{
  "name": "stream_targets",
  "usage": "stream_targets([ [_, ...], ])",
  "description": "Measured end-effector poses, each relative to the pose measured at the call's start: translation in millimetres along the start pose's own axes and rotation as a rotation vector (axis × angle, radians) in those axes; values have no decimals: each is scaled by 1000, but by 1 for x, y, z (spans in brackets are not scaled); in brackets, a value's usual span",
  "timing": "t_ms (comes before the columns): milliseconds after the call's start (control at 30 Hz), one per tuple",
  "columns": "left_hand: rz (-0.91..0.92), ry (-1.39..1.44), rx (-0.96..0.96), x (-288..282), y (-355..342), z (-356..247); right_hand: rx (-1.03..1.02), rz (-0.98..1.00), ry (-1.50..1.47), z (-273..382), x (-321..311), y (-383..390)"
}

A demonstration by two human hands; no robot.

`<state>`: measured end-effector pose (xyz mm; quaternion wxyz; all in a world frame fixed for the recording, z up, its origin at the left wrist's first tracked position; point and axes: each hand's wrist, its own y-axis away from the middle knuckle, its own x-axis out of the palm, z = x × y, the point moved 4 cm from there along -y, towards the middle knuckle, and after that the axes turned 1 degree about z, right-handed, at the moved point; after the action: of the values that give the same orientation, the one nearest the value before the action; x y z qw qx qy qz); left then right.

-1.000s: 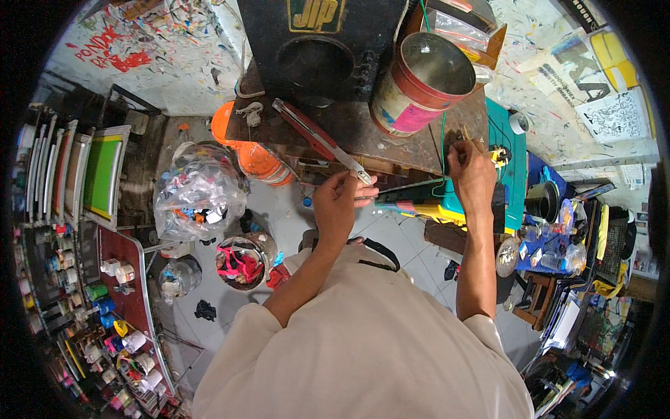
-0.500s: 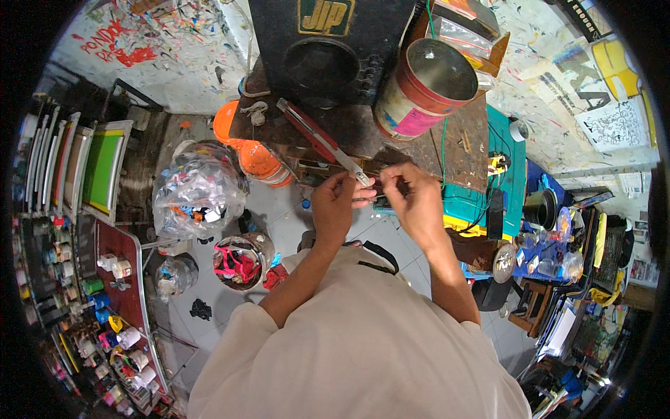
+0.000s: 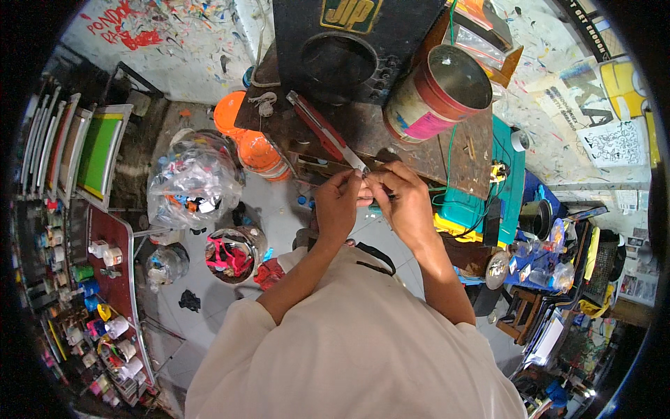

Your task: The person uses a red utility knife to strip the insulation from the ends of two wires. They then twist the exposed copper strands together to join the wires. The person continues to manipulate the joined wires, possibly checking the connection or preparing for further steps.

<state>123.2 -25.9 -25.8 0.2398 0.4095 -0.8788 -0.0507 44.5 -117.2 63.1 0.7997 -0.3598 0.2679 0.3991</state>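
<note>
Head view: left hand (image 3: 338,202) and right hand (image 3: 399,199) meet at the bench (image 3: 419,143) edge, fingertips pinched together on a small item (image 3: 366,200) too small to identify. A red-handled blade (image 3: 324,130) lies on the bench, its tip just beside the fingers and its handle running toward 11 o'clock. Tin can (image 3: 436,91) stands at 1 o'clock of the hands; plastic bag (image 3: 190,183) sits at 9 o'clock, well apart.

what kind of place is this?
Probably a small screen-printing or craft workshop: framed printing screens racked at the left, small paint bottles on a red shelf, paint-spattered walls. Both hands meet over a cluttered dark wooden bench.
</note>
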Motion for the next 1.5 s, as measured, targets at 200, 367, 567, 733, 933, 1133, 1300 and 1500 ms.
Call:
stream_targets([
  [200,-3,-12,5,2,1,-3,248,81,-158,-10,-2,1],
  [367,-5,-56,6,-1,-1,1,300,-7,-153,-9,-4,2],
  [567,-4,15,-1,2,-1,-2,248,-23,-26,-9,2,6],
  [733,-20,-7,25,2,0,2,247,-78,-22,-7,4,8],
  [933,-7,-24,10,3,0,-3,423,-60,-202,-15,6,7],
  [1133,-2,-12,5,0,-1,-1,402,-18,-161,-12,4,4],
  [1300,10,-32,17,2,1,-5,377,19,-121,-8,2,1],
  [1500,1,-40,3,2,2,-4,429,41,-52,-6,-3,-3],
])
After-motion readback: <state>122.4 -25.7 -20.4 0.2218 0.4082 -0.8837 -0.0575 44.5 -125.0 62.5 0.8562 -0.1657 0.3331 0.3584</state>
